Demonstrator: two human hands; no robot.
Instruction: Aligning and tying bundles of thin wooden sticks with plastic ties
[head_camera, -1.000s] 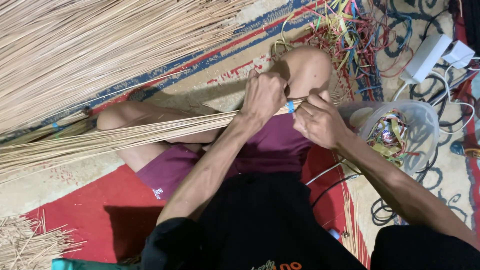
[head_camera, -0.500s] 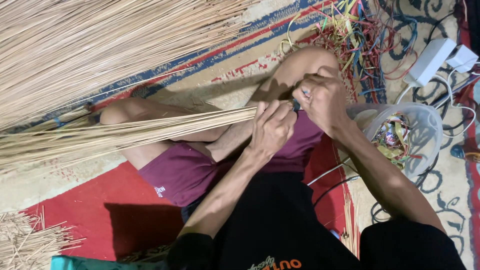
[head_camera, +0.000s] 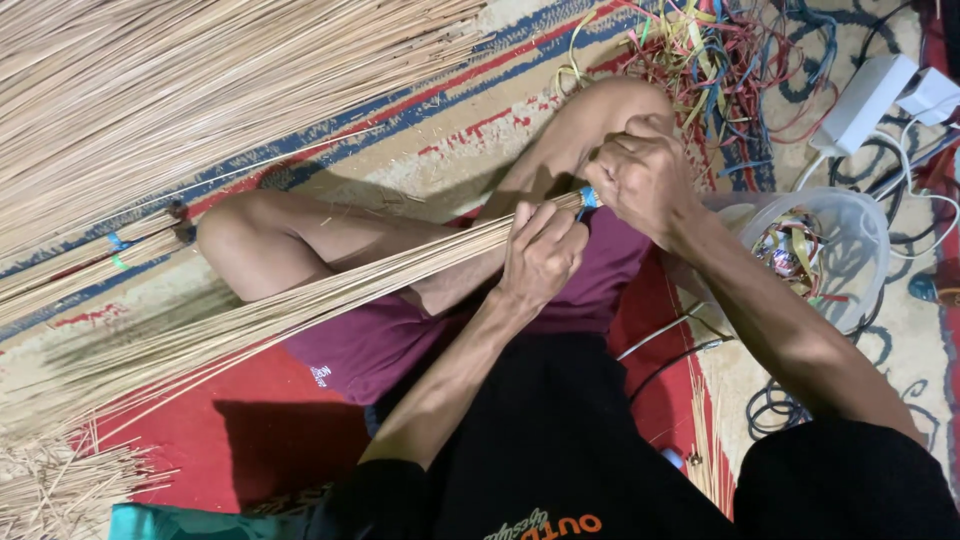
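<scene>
The left hand (head_camera: 541, 255) is clenched around a long bundle of thin tan palm-rib sticks (head_camera: 300, 305), fingers curled over the top and knuckles turned toward 12 o'clock, the forearm running back to 7 o'clock. Just past it at 1 o'clock, the right hand (head_camera: 640, 175) pinches the butt end of the same bundle, fingertips bunched down on a narrow blue plastic strap (head_camera: 589, 197) wound around the sticks there (only a sliver of the strap shows between the two hands). The right wrist is bent, its forearm slanting away to 4 o'clock.

The bundle lies across the person's lap and maroon shorts (head_camera: 390, 330), its free end fanning out toward 8 o'clock over the red patterned mat (head_camera: 200, 420). A bare knee (head_camera: 610, 105) rises right behind the right hand.

At 3 o'clock of the hands sits a clear plastic tub (head_camera: 860, 235) holding coloured strap scraps. At 12 to 1 o'clock a loose tangle of red, yellow and blue straps (head_camera: 720, 60) lies on the mat, with a white power strip (head_camera: 865, 105) beyond it. A large spread pile of the same tan sticks (head_camera: 200, 90) fills the 10 o'clock corner.
</scene>
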